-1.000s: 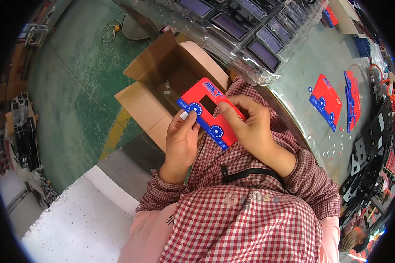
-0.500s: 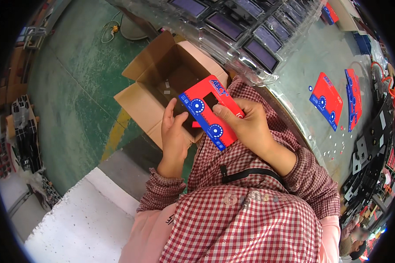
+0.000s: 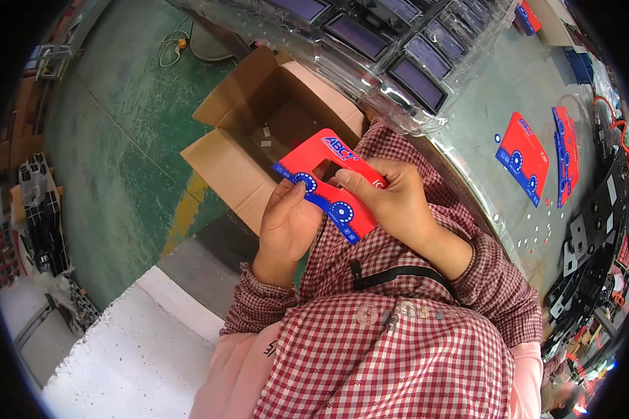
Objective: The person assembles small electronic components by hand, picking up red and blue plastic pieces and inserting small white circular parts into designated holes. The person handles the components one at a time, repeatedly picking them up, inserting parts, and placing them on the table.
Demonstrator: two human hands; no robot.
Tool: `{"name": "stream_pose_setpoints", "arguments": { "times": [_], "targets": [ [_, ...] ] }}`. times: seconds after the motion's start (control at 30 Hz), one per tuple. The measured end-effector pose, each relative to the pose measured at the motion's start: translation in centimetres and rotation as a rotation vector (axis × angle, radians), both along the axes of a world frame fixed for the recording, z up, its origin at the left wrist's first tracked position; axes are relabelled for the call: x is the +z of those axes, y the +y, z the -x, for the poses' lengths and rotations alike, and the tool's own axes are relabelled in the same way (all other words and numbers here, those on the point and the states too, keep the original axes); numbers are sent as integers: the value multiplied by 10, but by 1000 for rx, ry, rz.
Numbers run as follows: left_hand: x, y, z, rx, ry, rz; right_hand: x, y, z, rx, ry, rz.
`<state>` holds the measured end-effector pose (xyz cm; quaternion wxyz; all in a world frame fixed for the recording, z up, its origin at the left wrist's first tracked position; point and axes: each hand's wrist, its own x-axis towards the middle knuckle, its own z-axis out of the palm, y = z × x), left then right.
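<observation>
Between my two hands is a flat red panel [image 3: 360,200] with a blue edge, round dial prints and a rectangular cut-out. My right hand [image 3: 398,199] grips its right side, thumb on top beside the cut-out. At the lower left, my left hand [image 3: 286,223] pinches the blue edge, with the thumb on a dial print; its other fingers are hidden underneath. The panel is tilted above my lap, partly over an open cardboard box [image 3: 224,164]. On the table to the right lie a similar red panel [image 3: 527,157] and several overlapping ones [image 3: 568,150].
A clear plastic tray [image 3: 419,126] with several dark-framed screens covers the table's [image 3: 482,146] far left part. Small round scraps [image 3: 531,237] dot the table near its edge. Dark metal plates [image 3: 583,244] are piled at the right. A white block [image 3: 140,349] stands at my left.
My left hand has moved from beside the panel onto its blue edge and closed there. The panel has shifted slightly left and down in my right hand.
</observation>
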<state>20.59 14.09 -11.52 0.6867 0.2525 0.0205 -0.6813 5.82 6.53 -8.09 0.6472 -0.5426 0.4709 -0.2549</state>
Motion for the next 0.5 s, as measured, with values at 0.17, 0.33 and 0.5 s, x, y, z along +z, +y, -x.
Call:
{"name": "stream_pose_setpoints", "arguments": {
  "times": [0.17, 0.33, 0.5],
  "targets": [
    [-2, 0, -2, -44, -4, 54, 1, 0, 0, 7, -12, -27],
    [1, 0, 1, -40, -154, -9, -3, 3, -2, -20, -24, -14],
    [-8, 3, -8, -17, -401, -104, -1, -3, 0, -82, -4, -56]
  ]
}}
